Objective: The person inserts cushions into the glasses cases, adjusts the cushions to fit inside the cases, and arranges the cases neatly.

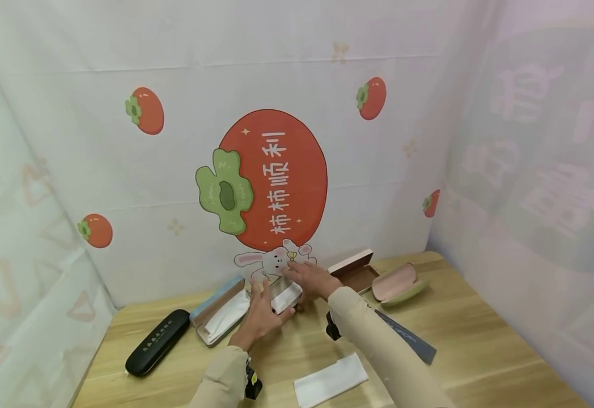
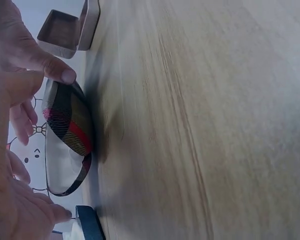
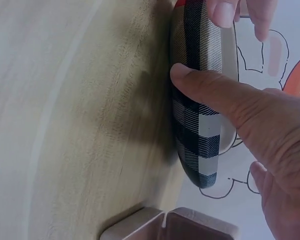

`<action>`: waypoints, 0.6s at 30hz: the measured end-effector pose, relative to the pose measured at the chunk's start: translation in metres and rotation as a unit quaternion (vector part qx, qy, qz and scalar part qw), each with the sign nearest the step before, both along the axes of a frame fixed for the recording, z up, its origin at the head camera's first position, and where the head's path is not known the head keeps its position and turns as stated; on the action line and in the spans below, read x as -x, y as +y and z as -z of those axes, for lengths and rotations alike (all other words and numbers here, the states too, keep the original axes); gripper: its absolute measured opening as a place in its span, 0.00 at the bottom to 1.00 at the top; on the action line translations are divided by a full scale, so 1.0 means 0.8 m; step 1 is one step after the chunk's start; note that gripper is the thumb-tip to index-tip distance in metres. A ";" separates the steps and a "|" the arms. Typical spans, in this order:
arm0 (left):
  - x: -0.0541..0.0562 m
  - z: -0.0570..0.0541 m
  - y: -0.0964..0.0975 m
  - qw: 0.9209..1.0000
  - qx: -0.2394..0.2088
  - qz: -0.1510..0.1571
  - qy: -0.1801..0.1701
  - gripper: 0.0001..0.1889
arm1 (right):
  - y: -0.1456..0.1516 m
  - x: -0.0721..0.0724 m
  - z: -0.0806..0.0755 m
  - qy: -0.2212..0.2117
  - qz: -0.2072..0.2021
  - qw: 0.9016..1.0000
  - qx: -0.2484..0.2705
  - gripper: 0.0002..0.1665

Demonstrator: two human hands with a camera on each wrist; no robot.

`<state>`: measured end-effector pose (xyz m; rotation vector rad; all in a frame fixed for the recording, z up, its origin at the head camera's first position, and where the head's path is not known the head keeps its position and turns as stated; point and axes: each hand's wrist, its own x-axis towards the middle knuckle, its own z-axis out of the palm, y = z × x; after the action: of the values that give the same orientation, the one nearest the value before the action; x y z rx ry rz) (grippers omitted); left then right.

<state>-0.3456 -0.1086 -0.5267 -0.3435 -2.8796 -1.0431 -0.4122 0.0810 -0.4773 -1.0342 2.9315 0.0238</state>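
An open plaid glasses case (image 2: pixel 72 117) with a pale lining stands on the table between both hands. In the head view a folded white cloth (image 1: pixel 287 298) lies in it. My left hand (image 1: pixel 261 318) holds the case from the left, its thumb at the front edge and its fingers spread toward the back. From the other side my right hand (image 1: pixel 316 280) grips it; the right wrist view shows the thumb (image 3: pixel 205 85) pressed on the plaid front wall. The fingers behind the lid are partly hidden.
Left of the hands lie a black glasses case (image 1: pixel 157 343) and an open blue-lidded case (image 1: pixel 219 297) holding white cloth. To the right are a brown-lined box (image 1: pixel 355 272), a pink-lined case (image 1: pixel 399 286) and a dark flat sleeve (image 1: pixel 411 340). A white cloth (image 1: pixel 330 381) lies in front.
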 end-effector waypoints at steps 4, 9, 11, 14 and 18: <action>0.001 0.003 -0.003 1.000 0.006 0.001 -0.007 0.59 | -0.007 0.004 0.004 -0.021 0.000 1.000 0.003 0.67; 0.003 0.005 -0.006 0.999 0.026 -0.002 0.026 0.54 | -0.017 0.005 0.004 -0.038 -0.012 0.999 -0.012 0.71; 0.004 0.006 -0.007 0.998 0.036 -0.003 0.047 0.53 | -0.019 0.006 0.004 -0.046 -0.009 0.999 -0.019 0.71; 0.005 0.006 -0.008 0.996 0.049 -0.002 0.068 0.53 | -0.021 0.007 0.002 -0.053 0.002 0.998 -0.019 0.70; 0.010 0.002 -0.009 0.994 0.053 0.008 0.099 0.48 | -0.020 0.009 0.000 -0.029 -0.001 0.999 -0.016 0.69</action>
<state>-0.3533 -0.1160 -0.5284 -0.4498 -2.7643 -0.8086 -0.4196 0.0648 -0.4777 -1.0166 2.8690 0.0408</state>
